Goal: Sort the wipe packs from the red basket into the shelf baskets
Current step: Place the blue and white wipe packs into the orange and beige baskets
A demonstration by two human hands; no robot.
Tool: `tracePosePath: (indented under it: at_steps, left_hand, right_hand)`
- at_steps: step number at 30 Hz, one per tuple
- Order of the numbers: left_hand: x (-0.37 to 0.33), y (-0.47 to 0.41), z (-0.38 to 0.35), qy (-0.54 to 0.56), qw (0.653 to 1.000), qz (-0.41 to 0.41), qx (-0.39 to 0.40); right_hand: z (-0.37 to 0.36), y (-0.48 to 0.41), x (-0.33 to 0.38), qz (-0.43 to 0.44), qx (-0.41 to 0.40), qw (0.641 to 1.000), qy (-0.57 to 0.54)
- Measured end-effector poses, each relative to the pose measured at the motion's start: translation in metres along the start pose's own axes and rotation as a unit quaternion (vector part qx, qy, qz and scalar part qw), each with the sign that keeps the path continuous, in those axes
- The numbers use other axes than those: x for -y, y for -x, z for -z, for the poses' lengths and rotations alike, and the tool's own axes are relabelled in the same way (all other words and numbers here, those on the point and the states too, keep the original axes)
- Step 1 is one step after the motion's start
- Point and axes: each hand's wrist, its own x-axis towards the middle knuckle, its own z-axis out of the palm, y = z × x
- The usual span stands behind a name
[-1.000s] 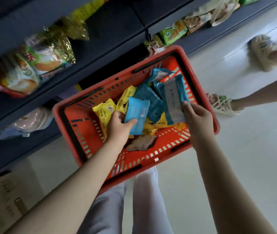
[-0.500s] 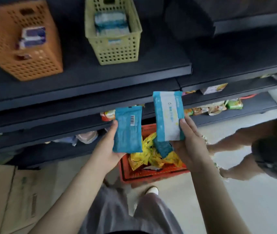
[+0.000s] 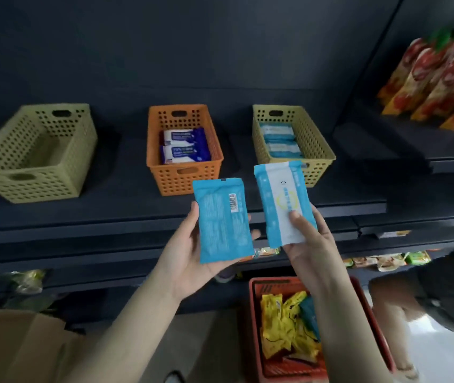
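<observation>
My left hand [image 3: 192, 261] holds a light blue wipe pack [image 3: 223, 219] upright, its barcode side toward me. A second light blue pack with a white front [image 3: 281, 200] is gripped in my right hand [image 3: 308, 239]. Both packs hover in front of the dark shelf, below three baskets: an empty green basket [image 3: 13, 172] at the left, an orange basket [image 3: 184, 175] with dark blue packs, and a yellow basket [image 3: 320, 153] with light blue packs. The red basket [image 3: 256, 322] sits low at the bottom right, holding yellow packs and a blue one.
Red snack bags [image 3: 436, 76] stand on a shelf at the upper right. A cardboard box [image 3: 13, 346] lies at the lower left. Another person's dark-haired head [image 3: 447, 288] is at the right, beside the red basket. Lower shelves carry small snack packets [image 3: 386, 261].
Both hands lifted the two blue packs out of the red basket and up to shelf height. My view swung upward from the basket to the three shelf baskets.
</observation>
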Motion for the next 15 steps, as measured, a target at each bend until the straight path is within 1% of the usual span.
tracePosePath:
  at_steps: [3, 6, 8, 10, 13, 15]
  left_hand:
    - [-0.033, 0.004, 0.01, -0.012, 1.0, 0.002, 0.012]
    - [-0.057, -0.001, 0.014, -0.043, 0.999, 0.001, -0.001]
    - [-0.073, -0.011, 0.014, -0.07, 0.997, 0.004, -0.008]
    - [-0.088, -0.024, 0.006, -0.103, 0.995, 0.016, -0.008]
    - [-0.105, -0.053, -0.009, -0.193, 0.98, 0.011, -0.045]
    - [-0.116, -0.077, -0.02, -0.27, 0.96, -0.011, -0.073]
  right_hand:
    - [-0.026, -0.011, -0.017, 0.016, -0.04, 0.999, -0.019]
    - [-0.04, -0.02, -0.022, 0.029, -0.075, 0.997, -0.021]
    - [-0.049, -0.029, -0.02, 0.052, -0.104, 0.993, -0.034]
    - [-0.056, -0.038, -0.012, 0.093, -0.152, 0.983, -0.038]
    - [-0.059, -0.06, 0.01, 0.163, -0.221, 0.961, 0.012]
    - [-0.057, -0.083, 0.032, 0.188, -0.247, 0.948, 0.066]
